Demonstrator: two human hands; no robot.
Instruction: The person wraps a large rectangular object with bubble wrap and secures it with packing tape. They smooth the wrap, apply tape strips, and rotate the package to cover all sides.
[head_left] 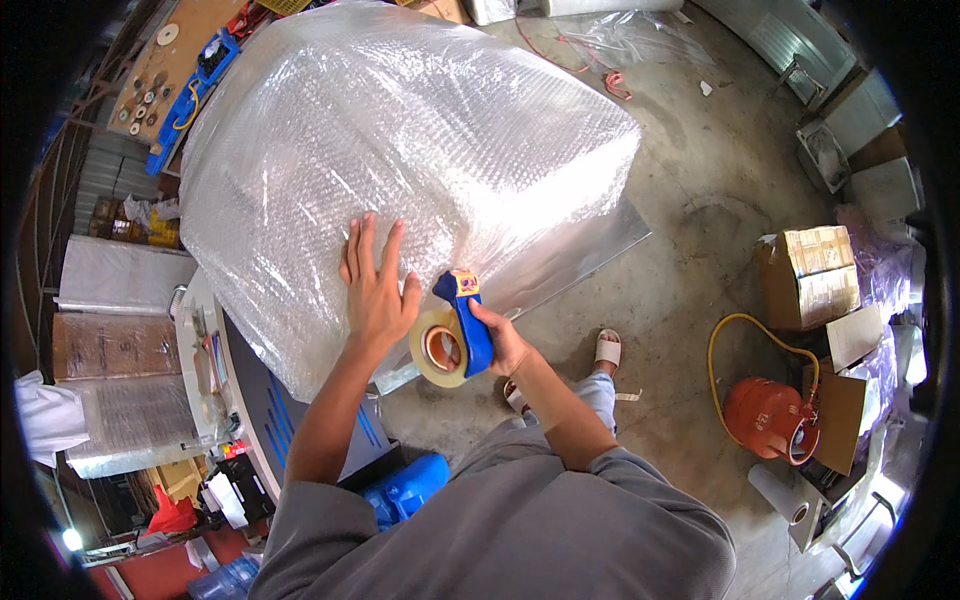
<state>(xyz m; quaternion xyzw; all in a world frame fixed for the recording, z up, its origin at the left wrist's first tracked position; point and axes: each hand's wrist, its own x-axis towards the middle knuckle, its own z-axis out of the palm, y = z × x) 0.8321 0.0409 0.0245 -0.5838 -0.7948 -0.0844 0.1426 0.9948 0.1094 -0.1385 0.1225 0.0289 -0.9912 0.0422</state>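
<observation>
A large boxy object wrapped in clear bubble wrap (400, 120) fills the upper middle of the view. My left hand (378, 285) lies on its near side, fingers stretched out over the wrap. Just to the right, my right hand (500, 338) grips a blue tape dispenser (472, 330) by its handle. A roll of clear tape (430, 374) on a brown core sits in the dispenser. The dispenser's head is close to the wrap; whether it touches, I cannot tell. Under the wrapped object's right edge shows a flat shiny sheet (590, 255).
On the right stand an orange gas cylinder (768, 415) with a yellow hose (712, 350) and a cardboard box (815, 275). A desk-like unit (265, 400) and a blue plastic container (415, 485) are at lower left. Wrapped flat packages (125, 345) lean at far left.
</observation>
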